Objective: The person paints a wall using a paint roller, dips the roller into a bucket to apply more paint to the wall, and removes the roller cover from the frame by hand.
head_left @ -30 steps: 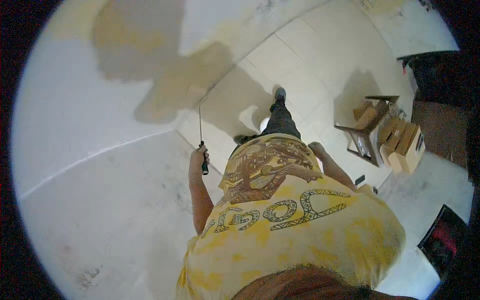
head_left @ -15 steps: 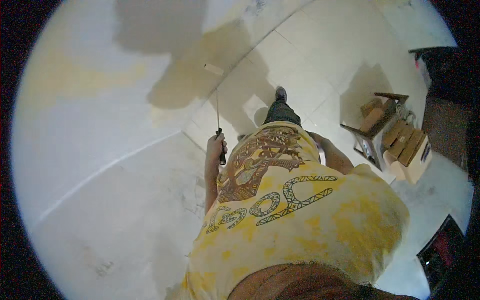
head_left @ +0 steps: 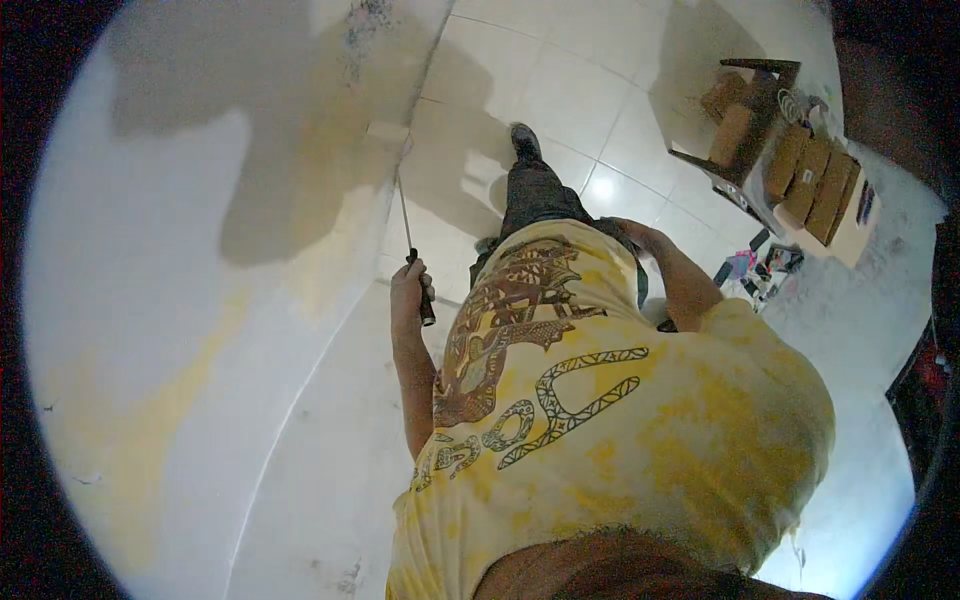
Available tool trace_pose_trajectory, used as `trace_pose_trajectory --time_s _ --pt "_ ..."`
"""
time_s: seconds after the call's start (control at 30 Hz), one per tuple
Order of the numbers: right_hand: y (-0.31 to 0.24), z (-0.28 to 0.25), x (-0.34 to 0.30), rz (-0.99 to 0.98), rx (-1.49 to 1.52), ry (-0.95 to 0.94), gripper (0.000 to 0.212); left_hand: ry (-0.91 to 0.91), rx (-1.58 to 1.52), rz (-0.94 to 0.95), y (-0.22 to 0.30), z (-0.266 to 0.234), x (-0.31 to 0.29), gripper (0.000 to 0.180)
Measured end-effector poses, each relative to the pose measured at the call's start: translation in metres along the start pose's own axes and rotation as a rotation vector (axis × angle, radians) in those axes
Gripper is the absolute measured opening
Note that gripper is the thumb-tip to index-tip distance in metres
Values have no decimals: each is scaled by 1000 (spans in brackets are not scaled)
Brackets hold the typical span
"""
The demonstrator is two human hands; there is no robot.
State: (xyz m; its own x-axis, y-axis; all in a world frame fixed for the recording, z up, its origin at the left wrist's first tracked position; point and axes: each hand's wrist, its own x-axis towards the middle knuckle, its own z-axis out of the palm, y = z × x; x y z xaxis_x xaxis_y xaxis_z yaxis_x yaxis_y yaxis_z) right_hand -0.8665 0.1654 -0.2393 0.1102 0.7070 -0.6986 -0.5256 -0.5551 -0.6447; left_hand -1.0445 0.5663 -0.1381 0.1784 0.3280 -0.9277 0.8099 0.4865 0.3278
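Observation:
My left hand [head_left: 410, 290] is closed around the black handle of a paint roller [head_left: 407, 222]. A thin metal rod runs from the handle away from me to a pale roller head [head_left: 388, 131]. That head lies over the low part of the wall [head_left: 200, 330], close to where it meets the tiled floor; I cannot tell if it touches. Patches of yellowish and white colour show on the wall. My right hand [head_left: 628, 233] is bent in to my hip, by the dark trousers, and its fingers are mostly hidden.
On the right, a piece of furniture [head_left: 745, 120] with brown cardboard boxes [head_left: 815, 185] stands on the pale tiled floor [head_left: 560, 80]. Small mixed items [head_left: 762, 265] lie on the floor near it. Dark objects [head_left: 925, 370] are at the far right edge.
My view has turned, so the wall fills more of the left side and the boxes sit higher. The small items now show. The roller stays in my left hand.

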Motion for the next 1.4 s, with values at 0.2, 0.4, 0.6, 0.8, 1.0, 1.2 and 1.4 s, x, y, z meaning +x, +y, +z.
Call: trace_pose_trajectory --time_s 0.2,0.4,0.6,0.8,1.0,1.2,1.4 --pt "14 14 -36 119 68 76 40 26 4 59 23 14 -31 17" --pt "27 42 -69 200 122 197 39 -75 81 49 47 5 -39 17" --pt "28 78 -101 277 150 307 39 -42 148 -48 66 -11 -53 18" --pt "66 101 -103 318 174 396 38 10 152 -88 43 -25 -15 18" --pt "112 123 -109 349 204 485 38 -22 139 -64 -3 -46 18 16" --pt "125 118 -108 385 205 546 38 -25 181 -80 -4 -47 37 16" --pt "118 94 -90 407 155 590 38 -92 196 -30 -4 -58 69 19"
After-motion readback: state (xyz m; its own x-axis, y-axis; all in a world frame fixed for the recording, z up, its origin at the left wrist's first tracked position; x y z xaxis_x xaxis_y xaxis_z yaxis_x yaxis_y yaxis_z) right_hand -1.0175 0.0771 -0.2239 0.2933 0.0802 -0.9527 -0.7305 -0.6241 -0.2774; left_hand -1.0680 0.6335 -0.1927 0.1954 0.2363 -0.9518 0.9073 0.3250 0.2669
